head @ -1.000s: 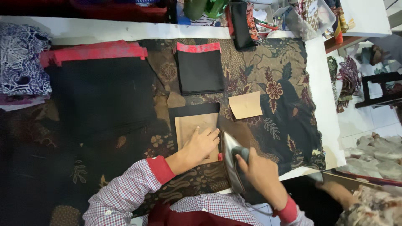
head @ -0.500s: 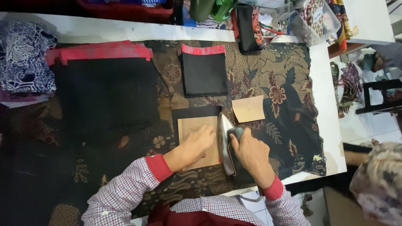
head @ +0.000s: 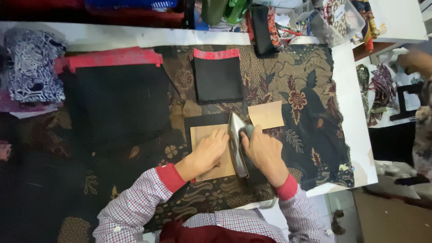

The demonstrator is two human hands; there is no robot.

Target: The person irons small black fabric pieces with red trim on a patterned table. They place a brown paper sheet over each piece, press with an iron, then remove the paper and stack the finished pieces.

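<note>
My left hand [head: 208, 153] lies flat with fingers spread on a tan cardboard template [head: 201, 135] that rests on a black fabric piece [head: 204, 120]. Beside it, my right hand [head: 265, 150] grips the handle of a silver clothes iron [head: 236, 144], which stands along the template's right edge. A second tan cardboard piece [head: 266, 114] lies just beyond the iron, to the right.
A dark floral batik cloth [head: 310, 103] covers the white table [head: 355, 112]. A black folded piece with a red band [head: 218, 76] and a larger black one [head: 114, 101] lie farther back. Stacked fabrics [head: 29, 72] sit at left, clutter along the far edge. Another person [head: 420, 90] is at right.
My right hand has brought the iron from the near table edge up and left to the template's right side. My left hand has stayed on the template.
</note>
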